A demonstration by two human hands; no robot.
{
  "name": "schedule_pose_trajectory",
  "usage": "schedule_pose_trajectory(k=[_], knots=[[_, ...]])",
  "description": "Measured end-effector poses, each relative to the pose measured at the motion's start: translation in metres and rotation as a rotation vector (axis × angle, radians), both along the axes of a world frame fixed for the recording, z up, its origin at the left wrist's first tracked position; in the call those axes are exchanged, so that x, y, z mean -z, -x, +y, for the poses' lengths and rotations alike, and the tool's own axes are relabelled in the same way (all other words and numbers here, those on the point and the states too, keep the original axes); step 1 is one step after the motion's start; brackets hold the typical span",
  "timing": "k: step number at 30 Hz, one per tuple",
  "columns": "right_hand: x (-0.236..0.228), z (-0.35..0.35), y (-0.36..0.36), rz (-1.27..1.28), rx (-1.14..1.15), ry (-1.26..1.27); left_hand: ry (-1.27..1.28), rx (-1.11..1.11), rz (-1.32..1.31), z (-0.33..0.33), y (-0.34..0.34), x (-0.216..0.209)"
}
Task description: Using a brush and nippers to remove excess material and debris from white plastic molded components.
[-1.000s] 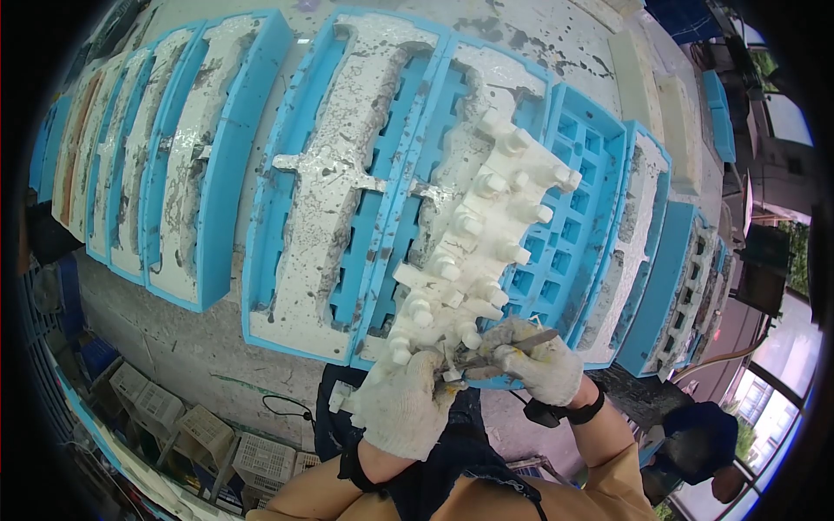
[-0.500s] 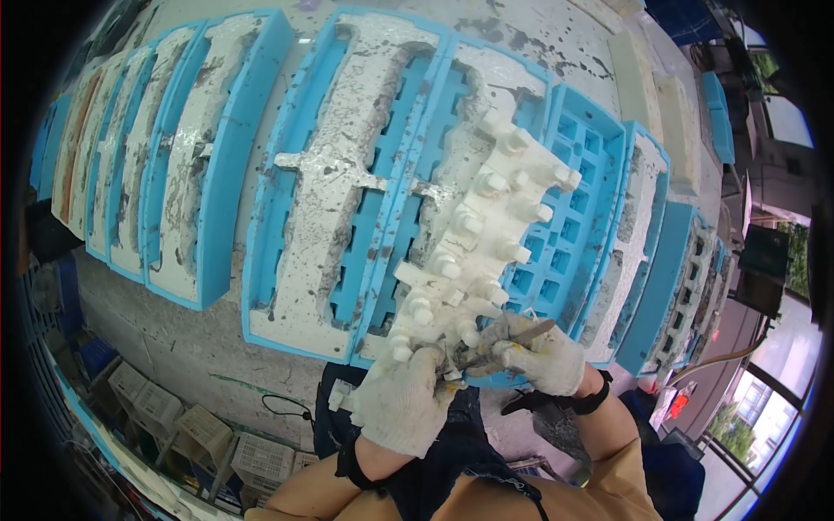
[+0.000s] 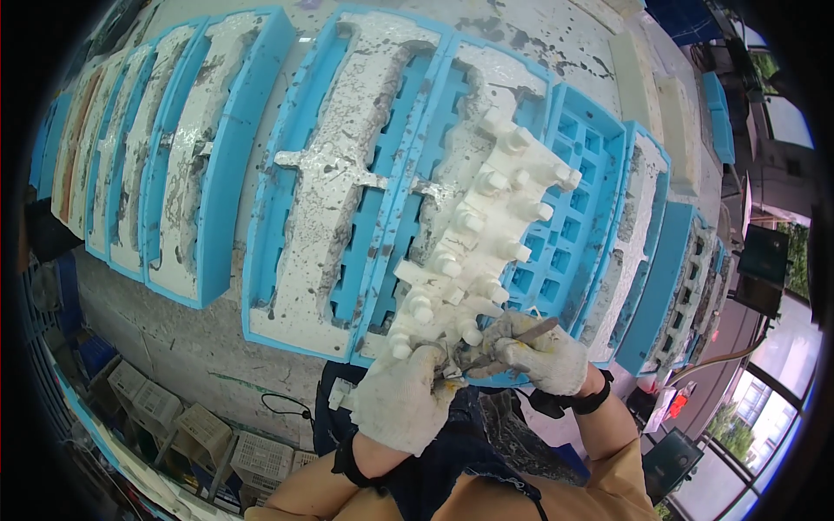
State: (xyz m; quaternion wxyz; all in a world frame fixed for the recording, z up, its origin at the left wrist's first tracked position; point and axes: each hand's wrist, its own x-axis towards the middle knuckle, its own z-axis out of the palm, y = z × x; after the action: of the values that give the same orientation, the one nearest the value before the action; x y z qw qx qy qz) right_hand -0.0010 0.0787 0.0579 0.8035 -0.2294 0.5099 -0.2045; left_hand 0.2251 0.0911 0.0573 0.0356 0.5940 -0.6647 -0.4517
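- Pale, dark-speckled desk (image 3: 569, 52)
- Smooth-walled blue mould (image 3: 260, 269) with rough, pitted white fill
- Knobbly, matte white casting (image 3: 469, 227) slanting across blue moulds
- Left hand (image 3: 400, 401), knit-gloved, curled around casting's near end
- Right hand (image 3: 551, 361), gloved, closed on thin flat-bladed tool (image 3: 535, 330)

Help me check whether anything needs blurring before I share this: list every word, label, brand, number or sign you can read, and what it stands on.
None can be read in this view.
White studded piece: no legible marking.
Blue trays: dark specks and smears, no legible lettering.
White patch beside the red-orange spot at the right: too small and blurred to tell whether it carries print.
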Motion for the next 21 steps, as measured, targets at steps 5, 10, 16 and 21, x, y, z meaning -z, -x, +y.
schedule_pose_trajectory(k=[5, 10, 16, 21], knots=[[0.000, 0.001, -0.004, 0.012, 0.008, 0.002, 0.011, -0.004, -0.009, -0.004, 0.001, -0.002], [0.006, 0.003, 0.004, 0.112, -0.085, 0.055, 0.037, -0.020, 0.066, 0.000, -0.003, 0.001], [0.003, 0.007, -0.001, 0.020, 0.032, 0.037, -0.039, -0.109, 0.201, 0.002, -0.009, -0.005], [-0.004, 0.004, -0.001, -0.014, 0.000, 0.062, 0.166, -0.083, 0.198, 0.002, -0.006, 0.000]])
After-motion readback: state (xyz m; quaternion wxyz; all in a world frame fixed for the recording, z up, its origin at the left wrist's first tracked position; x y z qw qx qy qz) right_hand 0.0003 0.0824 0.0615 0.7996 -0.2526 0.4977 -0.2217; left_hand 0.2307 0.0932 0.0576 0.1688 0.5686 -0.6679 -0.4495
